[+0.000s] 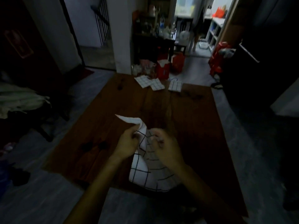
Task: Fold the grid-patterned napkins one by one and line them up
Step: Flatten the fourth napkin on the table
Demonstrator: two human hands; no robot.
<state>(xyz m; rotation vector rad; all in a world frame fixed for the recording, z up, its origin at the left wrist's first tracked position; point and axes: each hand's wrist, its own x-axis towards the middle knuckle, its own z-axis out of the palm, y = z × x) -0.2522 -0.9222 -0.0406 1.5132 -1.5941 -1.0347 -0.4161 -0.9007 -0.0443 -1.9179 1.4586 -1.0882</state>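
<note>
A white napkin with a black grid [142,173] hangs crumpled between my hands above the near part of the dark wooden table [113,110]. My left hand [127,143] pinches its upper left edge, and one corner sticks up to the left. My right hand [166,147] grips the cloth's right side. Three folded grid napkins lie in a row at the far end of the table: one on the left [143,80], one in the middle [157,85] and one on the right [175,86].
Red bags [163,68] and jars stand just beyond the table's far edge. A chair with clothes [21,101] is at the left. Dark furniture [267,70] lines the right side. Grey floor surrounds the table.
</note>
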